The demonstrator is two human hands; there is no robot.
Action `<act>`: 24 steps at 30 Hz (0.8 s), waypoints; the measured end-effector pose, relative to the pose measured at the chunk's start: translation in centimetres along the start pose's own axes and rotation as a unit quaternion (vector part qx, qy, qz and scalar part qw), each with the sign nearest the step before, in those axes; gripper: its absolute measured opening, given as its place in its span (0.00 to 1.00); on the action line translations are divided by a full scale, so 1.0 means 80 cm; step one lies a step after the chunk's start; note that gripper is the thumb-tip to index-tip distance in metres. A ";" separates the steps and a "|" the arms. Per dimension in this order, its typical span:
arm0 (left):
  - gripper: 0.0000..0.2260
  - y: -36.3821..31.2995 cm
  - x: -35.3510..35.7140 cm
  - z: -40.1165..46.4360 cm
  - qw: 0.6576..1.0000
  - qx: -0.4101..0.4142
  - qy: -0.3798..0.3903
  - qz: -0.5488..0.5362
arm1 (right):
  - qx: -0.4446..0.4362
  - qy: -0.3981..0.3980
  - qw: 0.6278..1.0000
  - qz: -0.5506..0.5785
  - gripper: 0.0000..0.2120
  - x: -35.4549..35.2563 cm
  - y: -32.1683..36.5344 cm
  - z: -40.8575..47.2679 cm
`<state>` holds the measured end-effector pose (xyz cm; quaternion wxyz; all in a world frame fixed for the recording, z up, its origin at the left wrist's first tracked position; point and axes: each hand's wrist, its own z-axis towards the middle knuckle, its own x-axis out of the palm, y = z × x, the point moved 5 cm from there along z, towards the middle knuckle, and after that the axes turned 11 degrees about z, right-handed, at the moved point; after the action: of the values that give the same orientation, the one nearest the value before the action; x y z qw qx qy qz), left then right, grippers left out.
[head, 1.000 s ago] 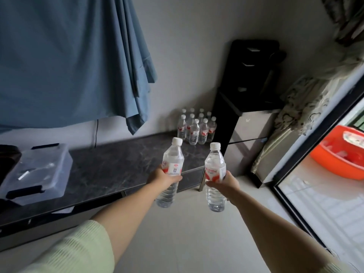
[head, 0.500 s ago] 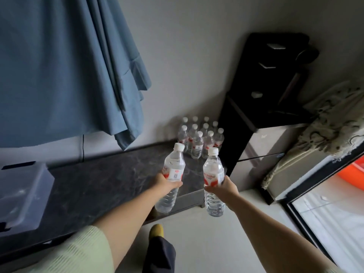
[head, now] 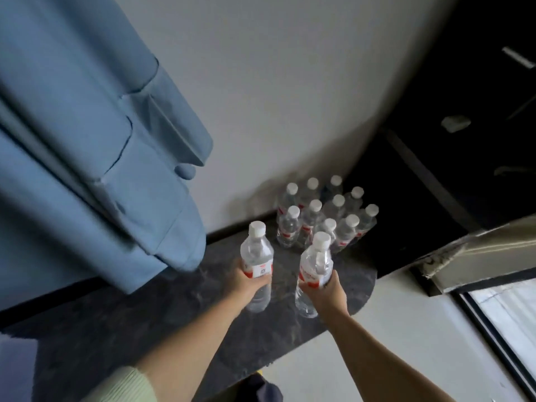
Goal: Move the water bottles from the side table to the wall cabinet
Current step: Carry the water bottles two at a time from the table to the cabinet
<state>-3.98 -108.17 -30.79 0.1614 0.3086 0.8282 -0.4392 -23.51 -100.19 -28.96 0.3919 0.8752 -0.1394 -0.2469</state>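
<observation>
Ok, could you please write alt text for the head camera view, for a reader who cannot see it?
Two bare hands each grip a clear plastic water bottle with a white cap: left hand holds the left bottle, right hand the right bottle, above a dark marble-patterned cabinet top. Behind stands a cluster of similar bottles; a blue cloth hangs left.

- We are seeing a red-and-white label (head: 259,269) on the left-held bottle (head: 256,256), carrying a small dark code square; its text is too blurred for reading.
- We are reading nothing elsewhere.
</observation>
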 end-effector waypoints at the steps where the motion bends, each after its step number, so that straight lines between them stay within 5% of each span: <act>1: 0.28 -0.002 0.000 0.013 1.000 0.002 -0.005 -0.006 | 0.003 -0.008 1.000 0.016 0.30 0.008 0.000 0.008; 18: 0.30 -0.036 0.069 0.251 0.994 0.072 -0.069 -0.035 | 0.131 -0.214 0.933 0.258 0.30 0.145 -0.052 0.195; 24: 0.33 -0.013 0.093 0.277 0.995 0.078 -0.021 -0.061 | 0.117 -0.196 0.953 0.199 0.33 0.145 -0.078 0.212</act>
<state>-10.36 -124.18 -46.61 0.1269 0.2597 0.8053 -0.5177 -22.61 -111.67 -47.06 0.2931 0.8039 -0.4126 -0.3124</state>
